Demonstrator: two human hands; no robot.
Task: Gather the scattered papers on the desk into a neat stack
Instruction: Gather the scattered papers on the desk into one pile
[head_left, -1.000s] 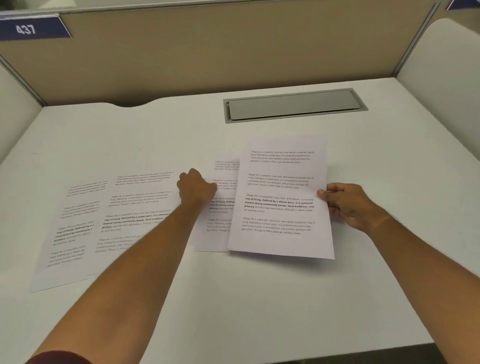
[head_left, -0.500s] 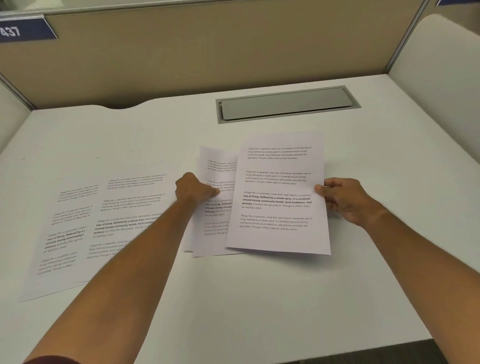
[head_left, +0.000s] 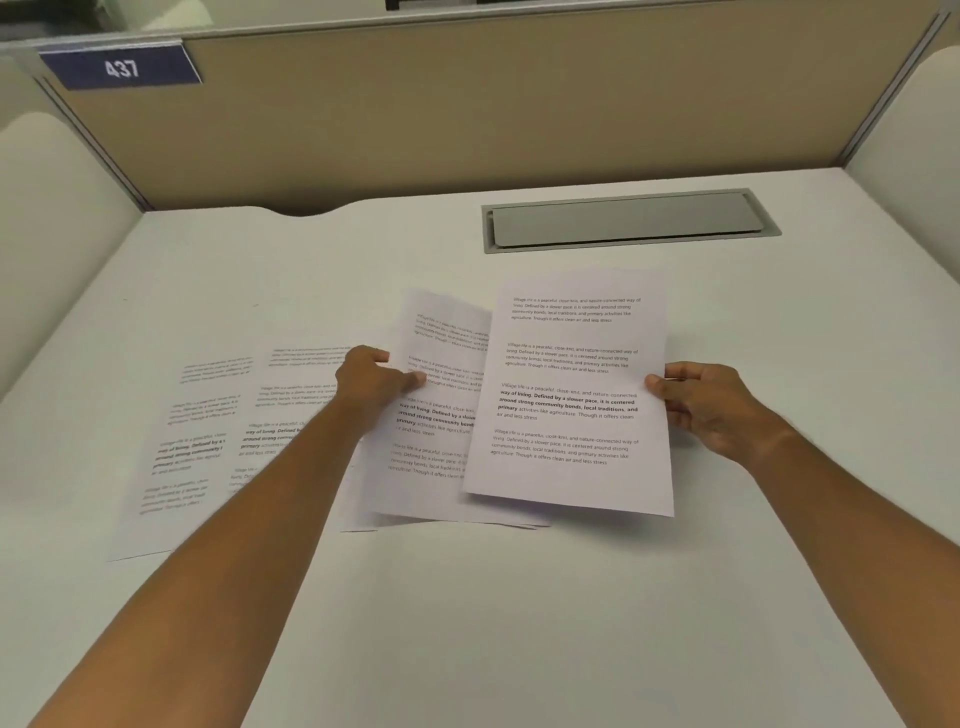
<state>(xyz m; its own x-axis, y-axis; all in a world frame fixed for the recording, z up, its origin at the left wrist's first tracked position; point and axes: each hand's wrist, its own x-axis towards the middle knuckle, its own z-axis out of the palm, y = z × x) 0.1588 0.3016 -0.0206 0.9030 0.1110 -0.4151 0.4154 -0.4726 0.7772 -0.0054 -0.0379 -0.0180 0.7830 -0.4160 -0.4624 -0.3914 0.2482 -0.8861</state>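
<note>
Printed white sheets lie on the white desk (head_left: 519, 623). My right hand (head_left: 706, 405) pinches the right edge of one sheet (head_left: 571, 395), held slightly above the desk. My left hand (head_left: 371, 382) grips the left edge of a second sheet (head_left: 431, 415), lifted and tilted, its right part tucked under the right-hand sheet. More sheet edges show beneath it near the desk surface. Two overlapping sheets lie flat at the left: the left flat sheet (head_left: 182, 447) and the inner flat sheet (head_left: 280, 405), partly hidden by my left forearm.
A grey cable-tray lid (head_left: 628, 221) is set into the desk behind the papers. Beige partition walls (head_left: 467, 114) enclose the back, with white side panels on both sides. A blue label reading 437 (head_left: 122, 67) sits at the upper left.
My left hand has raised its sheet off the desk and drawn it toward the right-hand sheet. The right hand has barely moved. The camera tilted up a little.
</note>
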